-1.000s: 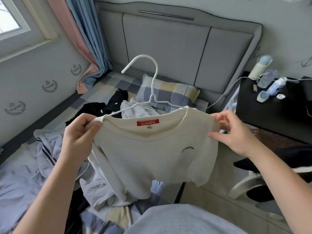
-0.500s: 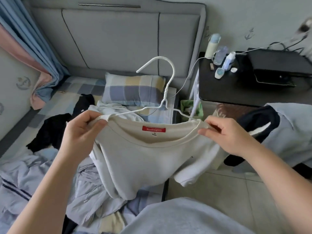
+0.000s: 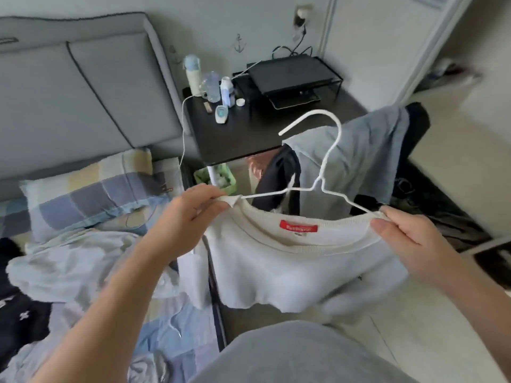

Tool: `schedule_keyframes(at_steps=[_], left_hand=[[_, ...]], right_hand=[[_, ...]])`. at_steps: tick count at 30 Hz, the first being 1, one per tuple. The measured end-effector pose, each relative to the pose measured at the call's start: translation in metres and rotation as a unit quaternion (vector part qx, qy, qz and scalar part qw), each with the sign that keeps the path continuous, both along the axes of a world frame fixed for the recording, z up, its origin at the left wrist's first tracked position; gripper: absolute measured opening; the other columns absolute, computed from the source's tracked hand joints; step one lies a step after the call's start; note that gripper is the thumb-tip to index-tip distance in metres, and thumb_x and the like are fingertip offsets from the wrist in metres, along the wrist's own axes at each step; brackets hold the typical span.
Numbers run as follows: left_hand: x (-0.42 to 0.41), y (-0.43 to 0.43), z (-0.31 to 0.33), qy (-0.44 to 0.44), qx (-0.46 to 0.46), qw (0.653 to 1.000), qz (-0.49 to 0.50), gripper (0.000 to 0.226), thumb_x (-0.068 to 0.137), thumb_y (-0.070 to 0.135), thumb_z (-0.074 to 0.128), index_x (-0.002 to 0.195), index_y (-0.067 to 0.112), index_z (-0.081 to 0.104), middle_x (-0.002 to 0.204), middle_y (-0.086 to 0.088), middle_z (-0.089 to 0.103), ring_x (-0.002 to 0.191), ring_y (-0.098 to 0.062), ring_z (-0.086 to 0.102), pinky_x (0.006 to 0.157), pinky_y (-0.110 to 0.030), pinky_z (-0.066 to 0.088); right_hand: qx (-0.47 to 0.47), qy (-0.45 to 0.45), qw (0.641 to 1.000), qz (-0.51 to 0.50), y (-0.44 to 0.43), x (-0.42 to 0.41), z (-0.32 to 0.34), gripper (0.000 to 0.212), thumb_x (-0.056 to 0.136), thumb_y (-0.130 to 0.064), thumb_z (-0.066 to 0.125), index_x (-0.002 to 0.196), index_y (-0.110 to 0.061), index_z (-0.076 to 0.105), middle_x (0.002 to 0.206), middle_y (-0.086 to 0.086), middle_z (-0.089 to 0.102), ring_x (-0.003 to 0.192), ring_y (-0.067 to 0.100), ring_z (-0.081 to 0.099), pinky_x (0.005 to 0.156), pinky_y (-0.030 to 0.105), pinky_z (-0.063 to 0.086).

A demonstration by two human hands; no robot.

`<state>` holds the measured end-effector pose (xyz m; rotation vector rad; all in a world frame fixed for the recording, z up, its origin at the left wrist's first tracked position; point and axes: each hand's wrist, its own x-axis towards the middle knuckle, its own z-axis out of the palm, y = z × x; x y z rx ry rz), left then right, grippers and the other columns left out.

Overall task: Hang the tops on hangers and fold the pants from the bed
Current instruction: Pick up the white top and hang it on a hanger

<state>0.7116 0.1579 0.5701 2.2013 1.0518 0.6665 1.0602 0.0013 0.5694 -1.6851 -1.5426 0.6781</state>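
The person wears a plain grey top (image 3: 290,355), seen at the near edge as smooth, rounded cloth. The left forearm (image 3: 116,299) and right forearm (image 3: 470,313) are bare, likewise the left hand (image 3: 190,217) and right hand (image 3: 409,244).

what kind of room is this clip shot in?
Most likely a bedroom: a padded grey headboard, a checked pillow, and a dark bedside table holding bottles.

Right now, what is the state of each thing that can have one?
cream top: on the hanger, held up.
white hanger: inside the top's neck, hook free.
left hand: pinches one shoulder of the top.
right hand: pinches the other shoulder.
pale blue clothes: crumpled on the bed.
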Motion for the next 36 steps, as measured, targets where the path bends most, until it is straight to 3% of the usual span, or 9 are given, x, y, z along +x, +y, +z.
schedule_keyframes(at_steps=[5, 7, 12, 16, 21, 24, 28, 33, 36], left_hand=[[0.145, 0.018, -0.004, -0.029, -0.007, 0.995, -0.098, 0.012, 0.101, 0.027, 0.057, 0.096, 0.038, 0.058, 0.09, 0.02, 0.061, 0.088, -0.003, 0.058, 0.075, -0.009, 0.038], [0.188, 0.021, -0.003, -0.05, -0.014, 0.99, -0.127, 0.012, 0.102, 0.024, 0.056, 0.095, 0.033, 0.059, 0.086, 0.02, 0.059, 0.079, -0.002, 0.056, 0.071, -0.009, 0.039], [0.335, 0.015, -0.001, -0.08, -0.054, 0.971, -0.22, 0.014, 0.104, 0.022, 0.053, 0.093, 0.023, 0.062, 0.083, 0.006, 0.056, 0.071, -0.016, 0.053, 0.067, -0.015, 0.04], [0.442, 0.008, 0.008, -0.092, -0.018, 0.957, -0.273, 0.013, 0.104, 0.02, 0.051, 0.096, 0.022, 0.06, 0.09, 0.009, 0.06, 0.082, -0.001, 0.055, 0.074, -0.007, 0.039], [0.553, 0.011, 0.032, -0.093, -0.008, 0.955, -0.283, 0.02, 0.105, 0.021, 0.049, 0.104, 0.006, 0.061, 0.098, -0.018, 0.059, 0.09, -0.022, 0.055, 0.081, -0.015, 0.043], [0.606, 0.018, 0.056, -0.092, 0.004, 0.948, -0.305, 0.021, 0.105, 0.028, 0.049, 0.119, 0.019, 0.062, 0.113, -0.007, 0.062, 0.105, -0.021, 0.058, 0.096, -0.036, 0.048], [0.653, 0.028, 0.071, -0.074, 0.016, 0.948, -0.309, 0.054, 0.101, 0.039, 0.055, 0.151, 0.031, 0.037, 0.155, 0.006, 0.039, 0.143, -0.02, 0.034, 0.119, -0.042, 0.028], [0.68, 0.046, 0.084, -0.082, -0.064, 0.918, -0.383, 0.051, 0.093, 0.054, 0.05, 0.141, 0.039, 0.045, 0.133, 0.022, 0.055, 0.125, 0.001, 0.05, 0.111, -0.039, 0.043], [0.686, 0.064, 0.106, -0.097, -0.105, 0.885, -0.444, 0.026, 0.097, 0.046, 0.052, 0.122, 0.043, 0.057, 0.117, 0.019, 0.065, 0.109, 0.006, 0.059, 0.104, -0.032, 0.048]], right_hand=[[0.0, 0.041, 0.992, -0.119, -0.067, 0.082, 0.018, 0.042, 0.09, -0.042, 0.054, 0.065, -0.012, 0.039, 0.056, -0.009, 0.036, 0.052, 0.005, 0.034, 0.047, 0.019, 0.027], [-0.023, 0.087, 0.99, -0.108, -0.088, 0.102, 0.025, 0.047, 0.093, -0.046, 0.059, 0.062, -0.014, 0.044, 0.057, -0.009, 0.038, 0.052, 0.006, 0.037, 0.049, 0.015, 0.029], [-0.061, 0.178, 0.971, -0.151, -0.143, 0.172, 0.049, 0.024, 0.083, -0.042, 0.063, 0.072, -0.021, 0.064, 0.065, 0.003, 0.053, 0.057, 0.016, 0.049, 0.052, 0.022, 0.04], [-0.023, 0.162, 0.962, -0.221, -0.156, 0.213, 0.059, 0.02, 0.085, -0.018, 0.053, 0.068, -0.027, 0.059, 0.064, -0.004, 0.048, 0.058, 0.011, 0.043, 0.054, 0.02, 0.036], [0.044, 0.186, 0.934, -0.302, -0.152, 0.258, 0.079, 0.019, 0.081, -0.016, 0.05, 0.064, -0.023, 0.054, 0.061, -0.003, 0.042, 0.056, 0.013, 0.037, 0.053, 0.026, 0.03], [0.088, 0.201, 0.911, -0.349, -0.14, 0.283, 0.093, 0.017, 0.079, -0.018, 0.052, 0.064, -0.021, 0.058, 0.059, -0.006, 0.046, 0.053, 0.009, 0.042, 0.05, 0.018, 0.036], [0.14, 0.222, 0.88, -0.395, -0.106, 0.316, 0.106, 0.02, 0.078, -0.022, 0.054, 0.077, -0.002, 0.052, 0.069, 0.007, 0.047, 0.062, 0.017, 0.046, 0.052, 0.017, 0.041], [0.203, 0.206, 0.86, -0.421, -0.04, 0.356, 0.122, 0.017, 0.082, -0.024, 0.055, 0.072, -0.01, 0.053, 0.066, -0.002, 0.048, 0.058, 0.011, 0.045, 0.052, 0.018, 0.04], [0.241, 0.179, 0.846, -0.44, 0.007, 0.383, 0.139, 0.02, 0.087, -0.022, 0.057, 0.067, -0.019, 0.055, 0.062, -0.003, 0.046, 0.055, 0.01, 0.042, 0.051, 0.017, 0.039]])
